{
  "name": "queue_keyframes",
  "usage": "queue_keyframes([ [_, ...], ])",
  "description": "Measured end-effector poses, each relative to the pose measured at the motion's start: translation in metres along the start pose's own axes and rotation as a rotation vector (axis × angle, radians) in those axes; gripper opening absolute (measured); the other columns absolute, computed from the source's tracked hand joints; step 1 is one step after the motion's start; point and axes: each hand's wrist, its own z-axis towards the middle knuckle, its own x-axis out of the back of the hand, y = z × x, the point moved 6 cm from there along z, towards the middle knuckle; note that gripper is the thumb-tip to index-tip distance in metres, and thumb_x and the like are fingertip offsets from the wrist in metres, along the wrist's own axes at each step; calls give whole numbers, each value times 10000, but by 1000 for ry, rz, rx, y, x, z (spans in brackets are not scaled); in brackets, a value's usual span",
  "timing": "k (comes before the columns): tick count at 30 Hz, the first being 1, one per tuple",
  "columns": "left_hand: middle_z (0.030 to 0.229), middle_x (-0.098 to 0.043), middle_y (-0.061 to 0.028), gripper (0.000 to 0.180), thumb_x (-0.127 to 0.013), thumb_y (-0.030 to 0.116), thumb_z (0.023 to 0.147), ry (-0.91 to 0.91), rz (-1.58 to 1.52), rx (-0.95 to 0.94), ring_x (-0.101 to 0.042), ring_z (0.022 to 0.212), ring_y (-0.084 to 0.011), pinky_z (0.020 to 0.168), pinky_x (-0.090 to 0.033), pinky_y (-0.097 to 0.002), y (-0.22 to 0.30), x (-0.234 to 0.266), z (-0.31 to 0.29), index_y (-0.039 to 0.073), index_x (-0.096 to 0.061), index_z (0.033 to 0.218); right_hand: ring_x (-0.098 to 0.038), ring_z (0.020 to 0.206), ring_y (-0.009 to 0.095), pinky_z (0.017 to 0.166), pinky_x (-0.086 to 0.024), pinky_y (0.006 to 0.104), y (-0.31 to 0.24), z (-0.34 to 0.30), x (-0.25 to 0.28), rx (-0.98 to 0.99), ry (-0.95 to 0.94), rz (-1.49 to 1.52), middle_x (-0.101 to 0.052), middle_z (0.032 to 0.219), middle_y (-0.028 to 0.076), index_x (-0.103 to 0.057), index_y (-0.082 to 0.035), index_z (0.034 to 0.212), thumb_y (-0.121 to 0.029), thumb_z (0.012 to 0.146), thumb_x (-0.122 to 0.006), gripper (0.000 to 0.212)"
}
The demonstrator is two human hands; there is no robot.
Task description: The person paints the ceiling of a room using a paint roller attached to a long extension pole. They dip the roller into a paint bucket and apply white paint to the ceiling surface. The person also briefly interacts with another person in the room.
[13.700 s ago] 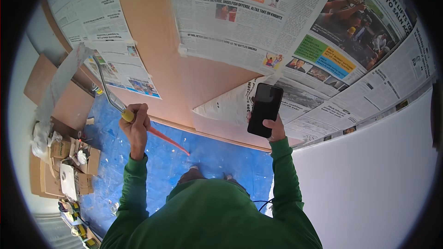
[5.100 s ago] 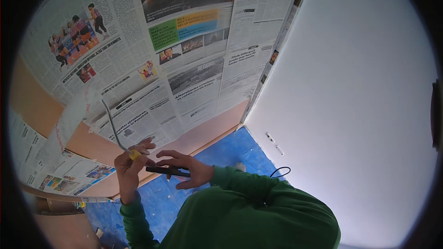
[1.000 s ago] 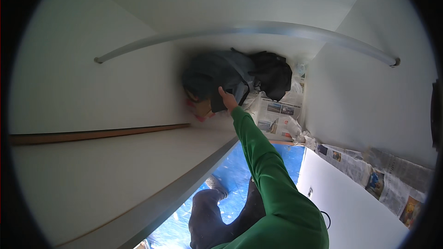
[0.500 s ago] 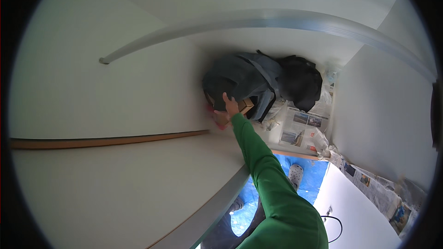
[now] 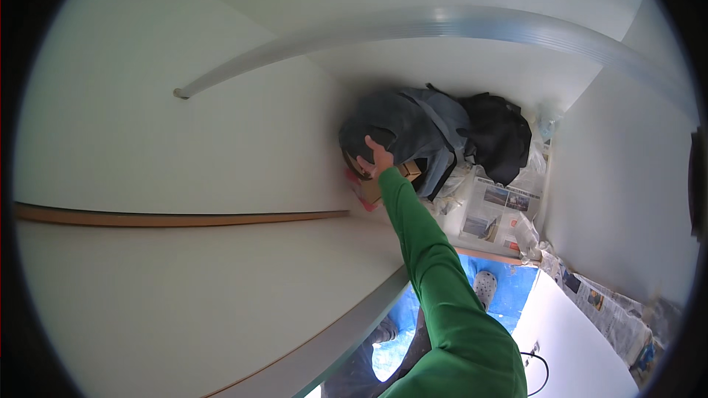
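Note:
My right hand point(image 5: 378, 159), at the end of a green sleeve, reaches into a white-walled recess. Its fingers are spread, with nothing seen between them. Behind it sits a dark grey-blue fabric bag point(image 5: 402, 114); whether the fingertips touch it, I cannot tell. Just below the hand, partly hidden by hand and sleeve, is a brown cardboard box point(image 5: 410, 170). Reddish-pink plastic point(image 5: 361, 190) shows at the box's left, by the wall. A black bag point(image 5: 499, 136) leans against the grey-blue one on the right. My left hand is out of view.
A pale metal rod point(image 5: 442, 22) spans the recess overhead. Newspaper point(image 5: 493, 210) and clear plastic point(image 5: 535, 166) cover the recess floor at right. A wooden strip point(image 5: 184, 217) runs along the left wall. Below are a blue sheet point(image 5: 509, 291) and a shoe point(image 5: 484, 287).
My right hand has lifted slightly from beside the box and pink plastic, up toward the grey-blue bag, fingers still spread. The whole view has shifted a little.

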Motion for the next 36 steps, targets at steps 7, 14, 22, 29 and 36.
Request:
queue_keyframes([
  [7,494,-176,63,521,-495,221,982,-33,-34,30,-142,418,-62,387,-95,-269,-8,2,-1,195,-199,555,-571,1073,370,921,-539,384,-49,5,6,171,-90,-187,-379,1323,228,-203,68,1384,-64,759,-776,859],
  [14,495,-176,63,525,-495,223,983,-129,-121,170,-144,420,-62,392,-94,-273,-23,-3,5,195,-196,552,-617,1028,315,859,-522,418,-94,-149,46,273,-288,-402,-549,1258,130,-345,-68,1407,-277,922,-606,589],
  [22,473,-229,61,456,-550,218,919,-458,-290,420,-216,370,-69,349,-124,-256,-43,-61,-4,204,-250,577,-573,1121,236,969,-414,364,-105,-638,-90,1220,-671,-603,-536,1317,140,-422,-21,1388,-335,920,-616,596],
  [29,466,-288,44,382,-542,175,911,-598,-370,514,-265,364,-62,345,-178,-252,-71,-57,26,175,-325,597,-667,878,233,801,-505,323,-21,-703,-160,1617,-148,-991,-679,967,162,-560,30,1162,-117,899,-633,310],
  [36,474,-354,24,359,-607,96,861,-649,-529,574,-287,346,-74,334,-216,-254,-61,-60,25,141,-361,603,-686,884,282,764,-523,372,-19,-710,-167,1696,114,-1310,-682,962,174,-558,25,1129,-97,919,-593,246],
])
